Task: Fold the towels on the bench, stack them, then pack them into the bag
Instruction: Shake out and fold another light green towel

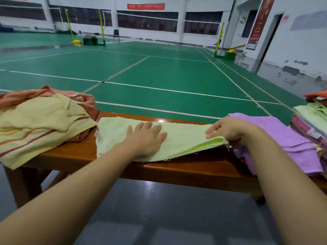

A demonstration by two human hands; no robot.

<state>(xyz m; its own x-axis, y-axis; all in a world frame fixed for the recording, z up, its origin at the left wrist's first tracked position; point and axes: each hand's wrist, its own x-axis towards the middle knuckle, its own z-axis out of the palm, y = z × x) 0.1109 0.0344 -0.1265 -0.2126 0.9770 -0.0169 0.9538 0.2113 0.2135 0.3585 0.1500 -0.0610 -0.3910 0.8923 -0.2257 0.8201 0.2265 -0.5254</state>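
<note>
Head view: green towel [180, 137] lies lengthwise along bench [177, 167].

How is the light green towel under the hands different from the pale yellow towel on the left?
The light green towel lies spread flat on the bench, plain apart from a brighter green band; the pale yellow towel is crumpled on a pile, with red and orange stripes. The left hand presses the green one and the right hand pinches its end; nobody touches the yellow. Both rest on the bench.

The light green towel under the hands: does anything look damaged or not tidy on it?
Yes. The light green towel has loose threads hanging from its near edge, so it looks frayed. The left hand presses it flat on the bench, while the right hand pinches its right end, lifted slightly.
</note>
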